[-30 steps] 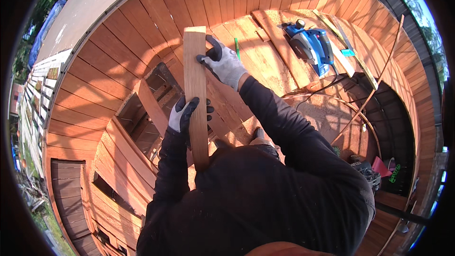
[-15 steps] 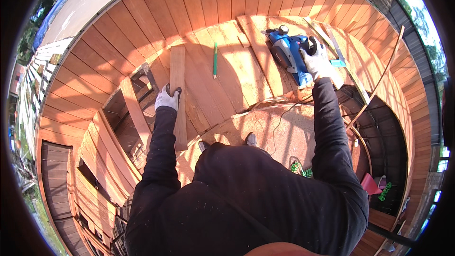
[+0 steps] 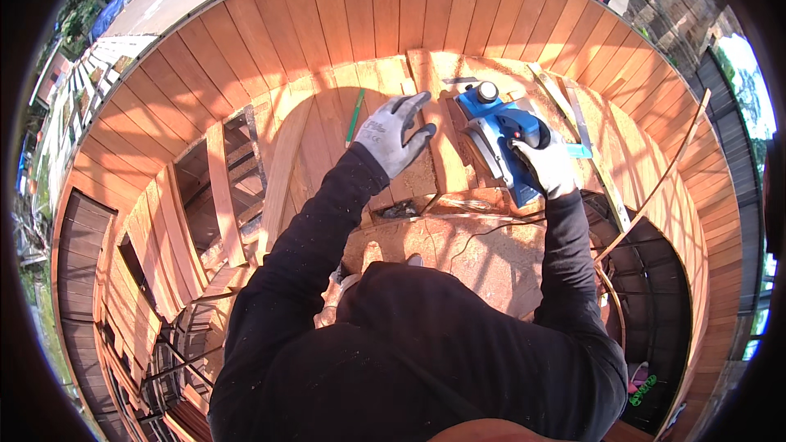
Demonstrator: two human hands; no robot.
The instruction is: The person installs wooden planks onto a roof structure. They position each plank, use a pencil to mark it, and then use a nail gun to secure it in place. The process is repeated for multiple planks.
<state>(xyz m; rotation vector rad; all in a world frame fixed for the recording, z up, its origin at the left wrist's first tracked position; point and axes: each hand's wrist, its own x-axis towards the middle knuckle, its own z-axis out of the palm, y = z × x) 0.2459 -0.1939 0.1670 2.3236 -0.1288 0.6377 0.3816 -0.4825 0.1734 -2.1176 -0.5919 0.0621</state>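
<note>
A blue electric hand planer (image 3: 498, 135) is at the right of the boards, its round black-and-white front knob facing away from me. My right hand (image 3: 553, 167), in a white glove with dark fingertips, is closed round its rear handle. My gloved left hand (image 3: 391, 136) is held over the boards with thumb and fingers apart and nothing in it. Just right of its fingertips lies a wooden plank (image 3: 438, 119). A green pencil (image 3: 355, 115) lies beside that hand, partly behind it. Farther left rests another loose plank (image 3: 282, 168).
A curved wall of upright boards (image 3: 344, 12) rings the far side. At left, gaps open between loose slats (image 3: 223, 188). Long thin strips (image 3: 581, 139) lie right of the planer, and a dark cord (image 3: 491, 227) trails below it. A dark framed opening (image 3: 647, 278) is at the right.
My left hand has let go of the loose plank at the left and moved right, toward the planer. The right hand still grips the planer. The view has shifted.
</note>
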